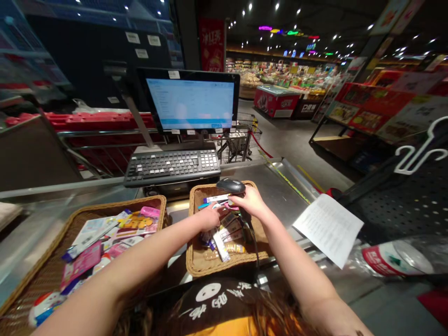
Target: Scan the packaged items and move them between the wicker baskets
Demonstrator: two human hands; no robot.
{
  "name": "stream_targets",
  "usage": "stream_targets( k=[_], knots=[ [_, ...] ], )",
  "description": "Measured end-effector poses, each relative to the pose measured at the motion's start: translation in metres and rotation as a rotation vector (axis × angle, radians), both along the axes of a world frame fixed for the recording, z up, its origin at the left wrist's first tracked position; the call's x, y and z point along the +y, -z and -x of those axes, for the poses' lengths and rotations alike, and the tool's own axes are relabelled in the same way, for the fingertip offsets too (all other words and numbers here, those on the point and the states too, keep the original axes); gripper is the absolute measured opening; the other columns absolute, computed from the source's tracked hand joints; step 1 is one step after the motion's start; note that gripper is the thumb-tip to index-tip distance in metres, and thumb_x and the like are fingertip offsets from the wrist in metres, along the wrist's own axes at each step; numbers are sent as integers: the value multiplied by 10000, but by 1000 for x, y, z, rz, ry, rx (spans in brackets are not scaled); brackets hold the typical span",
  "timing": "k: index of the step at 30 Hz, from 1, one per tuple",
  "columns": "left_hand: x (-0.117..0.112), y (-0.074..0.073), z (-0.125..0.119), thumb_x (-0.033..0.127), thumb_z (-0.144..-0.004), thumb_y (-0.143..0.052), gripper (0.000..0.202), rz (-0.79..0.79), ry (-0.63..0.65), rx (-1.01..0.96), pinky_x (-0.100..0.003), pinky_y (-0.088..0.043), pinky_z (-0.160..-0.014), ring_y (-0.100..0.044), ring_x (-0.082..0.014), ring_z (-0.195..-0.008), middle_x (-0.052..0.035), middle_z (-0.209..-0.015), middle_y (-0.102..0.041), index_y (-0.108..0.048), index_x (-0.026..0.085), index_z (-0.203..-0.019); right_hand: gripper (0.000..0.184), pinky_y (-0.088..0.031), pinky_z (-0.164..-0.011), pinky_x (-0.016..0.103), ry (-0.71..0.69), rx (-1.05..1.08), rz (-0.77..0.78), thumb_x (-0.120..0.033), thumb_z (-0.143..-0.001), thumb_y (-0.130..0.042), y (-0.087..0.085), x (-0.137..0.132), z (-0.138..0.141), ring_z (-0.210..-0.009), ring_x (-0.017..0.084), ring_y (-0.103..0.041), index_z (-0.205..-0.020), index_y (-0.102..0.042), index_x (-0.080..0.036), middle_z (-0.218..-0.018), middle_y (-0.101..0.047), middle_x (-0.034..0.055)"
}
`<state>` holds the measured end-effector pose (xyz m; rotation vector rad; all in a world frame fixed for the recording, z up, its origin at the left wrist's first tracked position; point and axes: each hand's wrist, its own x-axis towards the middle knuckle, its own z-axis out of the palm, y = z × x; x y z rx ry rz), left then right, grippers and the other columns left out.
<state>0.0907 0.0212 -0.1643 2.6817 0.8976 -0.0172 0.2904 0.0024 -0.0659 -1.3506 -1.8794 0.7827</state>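
Note:
My right hand [252, 201] is wrapped around a black handheld barcode scanner [231, 185], whose cable hangs down over a small wicker basket [191, 266]. The scanner is above the basket's far side. Inside that basket, my left hand [209, 218] reaches among small packaged items [220, 245], its fingers drawn together and partly in shadow. What they pinch cannot be made out. To the left, a larger wicker basket [157, 201] holds several packets, including a pink one [82, 263] and a yellow-orange one [136, 221].
Behind the baskets are a keyboard [173, 164] and a lit monitor [192, 105]. A printed sheet [329, 228] lies on the right, near a clear bottle with a red label [385, 259]. A white hanger [416, 151] hangs at the far right. Shopping carts [241, 140] stand beyond the counter.

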Motion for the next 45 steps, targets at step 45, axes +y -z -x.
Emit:
stream_targets(
  k=[45],
  knots=[
    [-20,-94,127,350,-795,-531,229,-232,-938,-674,-486,-280,-1146,-331,-284,-1402,-45,-1389,-547,-716,220,-832,389,-415,-1027,460,-163,-148,-381,-209,-709,-662,-37,-22,69,-1163,306,-557,-1095,-636,-171,-1128,-663,117]
  ],
)
